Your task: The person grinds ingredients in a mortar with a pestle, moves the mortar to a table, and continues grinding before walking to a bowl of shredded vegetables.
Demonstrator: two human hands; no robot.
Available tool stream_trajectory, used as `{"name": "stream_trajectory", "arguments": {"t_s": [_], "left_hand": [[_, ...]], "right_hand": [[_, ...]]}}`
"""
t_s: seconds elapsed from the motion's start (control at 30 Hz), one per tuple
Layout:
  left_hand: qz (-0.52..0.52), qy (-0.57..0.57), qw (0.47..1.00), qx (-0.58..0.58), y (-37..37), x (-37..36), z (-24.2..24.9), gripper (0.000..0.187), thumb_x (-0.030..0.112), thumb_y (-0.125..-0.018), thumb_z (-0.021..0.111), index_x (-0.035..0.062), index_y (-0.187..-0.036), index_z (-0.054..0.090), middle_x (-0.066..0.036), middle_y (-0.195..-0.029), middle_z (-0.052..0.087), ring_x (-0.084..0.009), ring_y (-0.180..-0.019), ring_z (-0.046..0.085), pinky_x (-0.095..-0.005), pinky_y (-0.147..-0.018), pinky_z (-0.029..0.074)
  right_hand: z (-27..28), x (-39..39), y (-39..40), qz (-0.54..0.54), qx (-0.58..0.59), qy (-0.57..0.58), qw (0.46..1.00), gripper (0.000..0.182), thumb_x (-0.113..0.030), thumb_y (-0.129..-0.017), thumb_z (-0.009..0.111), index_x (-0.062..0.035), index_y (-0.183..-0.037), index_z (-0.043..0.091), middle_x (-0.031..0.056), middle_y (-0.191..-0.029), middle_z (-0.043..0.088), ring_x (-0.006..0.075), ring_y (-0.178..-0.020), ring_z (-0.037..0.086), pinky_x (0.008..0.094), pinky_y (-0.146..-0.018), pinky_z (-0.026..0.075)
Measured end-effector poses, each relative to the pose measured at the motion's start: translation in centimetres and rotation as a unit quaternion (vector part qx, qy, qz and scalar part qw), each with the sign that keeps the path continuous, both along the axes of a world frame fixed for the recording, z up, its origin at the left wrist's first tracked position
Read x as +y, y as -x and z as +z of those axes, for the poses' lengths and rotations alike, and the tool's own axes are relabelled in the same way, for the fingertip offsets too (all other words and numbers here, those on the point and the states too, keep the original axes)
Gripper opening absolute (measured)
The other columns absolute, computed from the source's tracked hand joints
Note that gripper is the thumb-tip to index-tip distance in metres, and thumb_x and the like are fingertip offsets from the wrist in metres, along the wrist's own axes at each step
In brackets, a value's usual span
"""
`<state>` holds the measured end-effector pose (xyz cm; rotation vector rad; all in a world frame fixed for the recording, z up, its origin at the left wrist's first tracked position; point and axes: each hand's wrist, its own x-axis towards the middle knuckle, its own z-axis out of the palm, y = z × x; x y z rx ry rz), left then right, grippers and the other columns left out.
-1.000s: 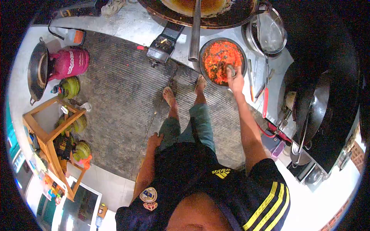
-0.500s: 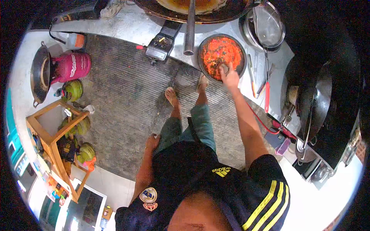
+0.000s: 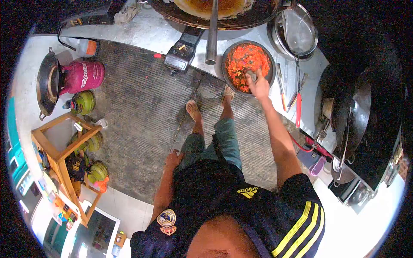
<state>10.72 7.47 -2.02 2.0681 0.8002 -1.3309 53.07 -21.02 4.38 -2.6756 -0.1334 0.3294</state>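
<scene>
A round dark stone mortar (image 3: 272,80) sits on the metal counter, with red chili paste (image 3: 247,58) spread over its inside. My right hand (image 3: 260,87) reaches into its near side, its fingers closed around a short grey pestle (image 3: 252,76) that presses into the paste. My left hand (image 3: 173,158) hangs low beside my left thigh, away from the counter, its fingers mostly hidden from above.
A large wok (image 3: 172,17) with brown liquid stands beyond the mortar, its handle (image 3: 211,47) pointing toward me. Strainers (image 3: 301,36) and a red-handled tool (image 3: 298,109) lie to the right. Gas cylinders (image 3: 88,75) and a wooden frame (image 3: 58,157) stand at the left.
My right hand stays on the pestle and has shifted very slightly within the mortar. The whole view has moved a little; my left hand still hangs at my side.
</scene>
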Motion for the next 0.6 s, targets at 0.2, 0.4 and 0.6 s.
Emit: {"name": "stream_trajectory", "arguments": {"t_s": [0.2, 0.4, 0.6], "left_hand": [[0.059, 0.012, 0.998, -0.034, 0.5, -0.3, -0.7, 0.057, 0.056, -0.080, 0.046, 0.0096, -0.113, 0.051, -0.025, -0.101, 0.059, -0.0396, -0.096, 0.056, -0.0480, -0.082, 0.044], [0.041, -0.010, 0.999, -0.030, 0.6, -0.9, -0.4, 0.058, 0.057, -0.080, 0.045, 0.0093, -0.113, 0.051, -0.025, -0.100, 0.059, -0.0391, -0.094, 0.057, -0.0468, -0.080, 0.045], [-0.005, -0.055, 0.998, -0.015, -1.0, -1.1, 0.5, 0.059, 0.058, -0.079, 0.045, 0.0102, -0.113, 0.052, -0.024, -0.101, 0.059, -0.0370, -0.097, 0.056, -0.0461, -0.084, 0.043]], "right_hand": [[-0.4, 0.3, -1.7, -0.021, 0.051, 0.002, 0.998, 0.035, -0.043, -0.080, 0.055, -0.0134, -0.098, 0.051, 0.0181, -0.084, 0.063, 0.0371, -0.080, 0.060, 0.0459, -0.067, 0.046], [0.1, 1.2, 1.5, 0.004, 0.008, 0.066, 0.998, 0.040, -0.043, -0.080, 0.054, -0.0107, -0.103, 0.050, 0.0193, -0.080, 0.063, 0.0380, -0.073, 0.061, 0.0482, -0.064, 0.047], [-0.4, -0.5, -2.5, -0.057, 0.026, 0.047, 0.997, 0.053, -0.048, -0.078, 0.054, -0.0099, -0.114, 0.047, 0.0231, -0.079, 0.061, 0.0400, -0.076, 0.060, 0.0489, -0.067, 0.047]]}}
